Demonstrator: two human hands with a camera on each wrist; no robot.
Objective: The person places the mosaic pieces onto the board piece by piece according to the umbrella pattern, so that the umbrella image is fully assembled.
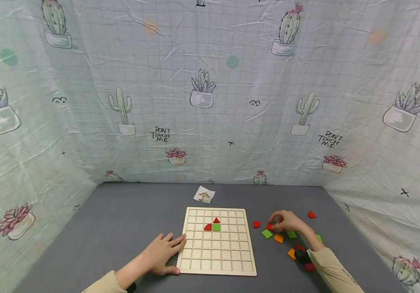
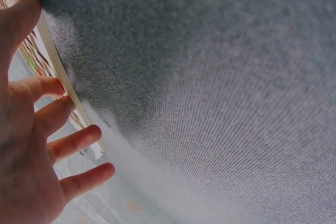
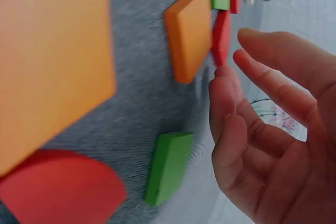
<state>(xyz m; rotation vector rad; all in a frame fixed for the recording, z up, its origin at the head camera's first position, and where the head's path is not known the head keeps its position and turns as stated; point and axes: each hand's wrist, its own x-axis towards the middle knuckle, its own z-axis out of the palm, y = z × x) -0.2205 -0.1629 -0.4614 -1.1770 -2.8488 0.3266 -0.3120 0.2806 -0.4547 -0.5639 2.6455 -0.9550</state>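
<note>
Cactus-print sheeting (image 1: 246, 85) is hanging along the far edge and both side edges of the grey table (image 1: 122, 215), indicating a screened-off workspace.

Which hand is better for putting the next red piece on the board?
Probably the right hand: it's right at a loose red piece, on the side where the other loose shapes lie. The left hand touches the board's left edge, across from them.

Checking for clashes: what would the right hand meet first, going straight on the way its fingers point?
Most likely the small flat red block at the fingertips of the right hand; whether they already touch is unclear. Past it, toward the pale wooden grid board, lies another flat red block.
</note>
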